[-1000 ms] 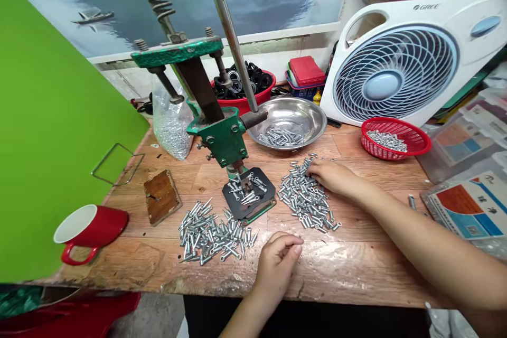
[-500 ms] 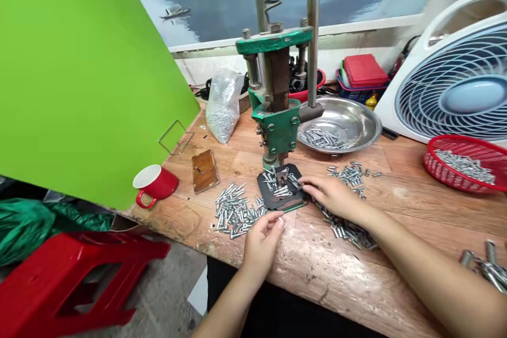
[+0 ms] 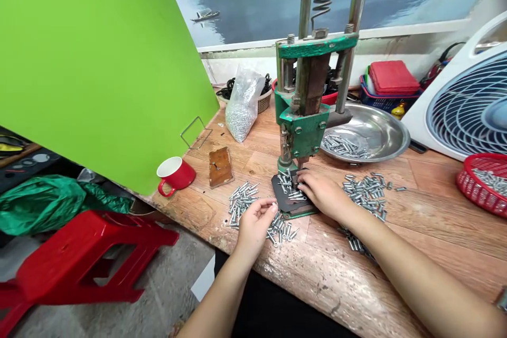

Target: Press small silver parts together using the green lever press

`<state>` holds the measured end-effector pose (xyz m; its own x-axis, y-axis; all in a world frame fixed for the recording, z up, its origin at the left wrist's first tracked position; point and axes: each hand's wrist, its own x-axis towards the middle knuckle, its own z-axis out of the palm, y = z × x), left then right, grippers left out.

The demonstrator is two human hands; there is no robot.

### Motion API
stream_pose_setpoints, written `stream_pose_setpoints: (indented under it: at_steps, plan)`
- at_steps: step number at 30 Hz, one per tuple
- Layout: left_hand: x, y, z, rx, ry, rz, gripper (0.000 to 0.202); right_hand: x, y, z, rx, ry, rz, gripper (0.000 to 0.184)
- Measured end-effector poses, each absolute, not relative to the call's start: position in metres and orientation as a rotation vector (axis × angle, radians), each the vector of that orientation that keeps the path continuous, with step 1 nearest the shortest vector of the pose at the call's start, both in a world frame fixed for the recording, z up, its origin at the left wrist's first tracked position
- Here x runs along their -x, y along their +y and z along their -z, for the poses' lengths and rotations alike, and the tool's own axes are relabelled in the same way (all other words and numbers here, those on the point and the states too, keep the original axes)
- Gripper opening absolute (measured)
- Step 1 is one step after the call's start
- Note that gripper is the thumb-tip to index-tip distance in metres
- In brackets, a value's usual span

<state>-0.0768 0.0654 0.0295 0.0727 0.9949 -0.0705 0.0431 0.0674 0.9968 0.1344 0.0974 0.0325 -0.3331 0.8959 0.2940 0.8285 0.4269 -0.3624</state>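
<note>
My left hand (image 3: 253, 224) is over the table's front part, thumb and forefinger pinched on something too small to make out. Around it lie small metal eye bolts (image 3: 242, 196). Fingers curled, my right hand (image 3: 325, 195) reaches over the black plate (image 3: 282, 202) at the foot of a green hand press (image 3: 311, 134). Its fingertips are at the block under the ram, and what they grip is hidden. Several eye bolts (image 3: 296, 197) rest on the plate. Right of the press is a heap of short metal sleeves (image 3: 368, 190), partly behind my right forearm.
A steel bowl (image 3: 390, 140) with metal parts stands behind the press. To the right are a red basket (image 3: 471, 190) and a fan (image 3: 463, 111). Leftward stand a red mug (image 3: 182, 174), a wooden block (image 3: 221, 171), a clear bag (image 3: 241, 116) and a red stool (image 3: 75, 253).
My right hand has moved from the plate's right edge inward to the block under the ram. The left hand stays pinched near the plate. The view has shifted, so the scene appears further right.
</note>
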Motion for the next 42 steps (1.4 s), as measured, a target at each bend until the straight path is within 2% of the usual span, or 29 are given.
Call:
stream_pose_setpoints:
  at_steps: [5,10,15,21,30,38,42]
  plan:
    - [0.073,0.068,-0.033,-1.339,1.235,-1.038,0.023,-0.131,0.101,-0.044,1.565,-2.352,-0.126,0.021]
    - [0.071,0.075,-0.037,-1.409,1.243,-1.021,0.023,-0.134,0.109,-0.041,1.503,-2.313,-0.305,0.038]
    - [0.060,0.095,-0.041,-1.542,1.172,-1.010,0.020,-0.129,0.110,-0.032,1.579,-2.122,-0.405,0.034]
    - [0.034,0.124,-0.043,-1.977,1.097,-1.058,0.012,-0.130,0.111,-0.021,1.467,-1.986,-0.512,0.049]
    - [0.022,0.133,-0.047,-2.344,1.136,-0.820,0.014,-0.130,0.114,-0.018,1.471,-1.959,-0.514,0.046]
    - [0.021,0.132,-0.037,-2.307,1.124,-0.929,0.016,-0.156,0.100,-0.041,1.422,-1.928,-0.481,0.055]
    - [0.021,0.132,-0.031,-2.298,1.127,-0.958,0.018,-0.208,0.081,-0.064,1.532,-1.670,-0.384,0.037]
